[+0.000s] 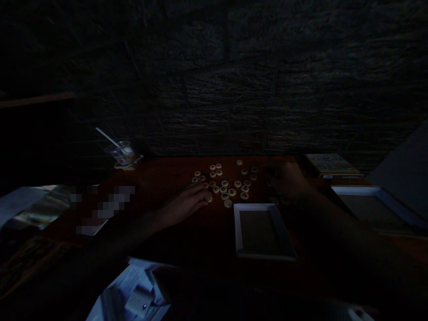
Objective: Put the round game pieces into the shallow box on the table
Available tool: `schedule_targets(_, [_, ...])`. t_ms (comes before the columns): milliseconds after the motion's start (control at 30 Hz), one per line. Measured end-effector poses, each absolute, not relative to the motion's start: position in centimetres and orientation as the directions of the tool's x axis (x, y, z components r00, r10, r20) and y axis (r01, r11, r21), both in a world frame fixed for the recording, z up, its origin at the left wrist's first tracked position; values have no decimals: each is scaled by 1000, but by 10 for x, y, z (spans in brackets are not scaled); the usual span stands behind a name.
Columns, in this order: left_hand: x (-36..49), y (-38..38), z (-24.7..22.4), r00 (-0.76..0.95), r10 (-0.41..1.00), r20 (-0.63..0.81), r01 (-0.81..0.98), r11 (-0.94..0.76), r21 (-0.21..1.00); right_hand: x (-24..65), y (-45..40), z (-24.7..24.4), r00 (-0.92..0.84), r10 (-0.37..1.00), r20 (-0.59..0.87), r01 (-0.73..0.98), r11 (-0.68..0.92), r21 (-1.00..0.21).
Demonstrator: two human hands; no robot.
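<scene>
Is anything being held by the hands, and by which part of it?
It cannot be told: the left hand has its fingers at the edge of a round piece, perhaps only touching it; the right hand is too dark to judge.

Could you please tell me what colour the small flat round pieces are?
The small flat round pieces look pale beige, many with dark markings, in the head view.

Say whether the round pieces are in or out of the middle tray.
Out: visible round pieces lie on the table, outside the tray.
</scene>
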State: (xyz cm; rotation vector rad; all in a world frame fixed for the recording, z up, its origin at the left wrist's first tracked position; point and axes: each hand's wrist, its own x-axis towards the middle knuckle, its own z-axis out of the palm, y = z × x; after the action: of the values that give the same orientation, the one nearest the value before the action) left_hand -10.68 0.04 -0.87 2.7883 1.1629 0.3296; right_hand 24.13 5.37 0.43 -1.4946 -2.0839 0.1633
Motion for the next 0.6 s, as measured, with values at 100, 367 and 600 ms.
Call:
schedule_targets(100, [-103, 0, -18, 645, 743, 177, 718, -669, 191, 240, 52, 5, -229, 892, 389, 823, 391, -411])
schedule_targets(367, [-99, 0, -33, 605, 775, 183, 748, -632, 202, 245, 56, 5, -178, 883, 434, 726, 416, -548])
schedule_targets(600, [-97, -1, -29, 538, 824, 176, 798, -566, 210, 264, 72, 3, 38, 882, 470, 623, 347, -701])
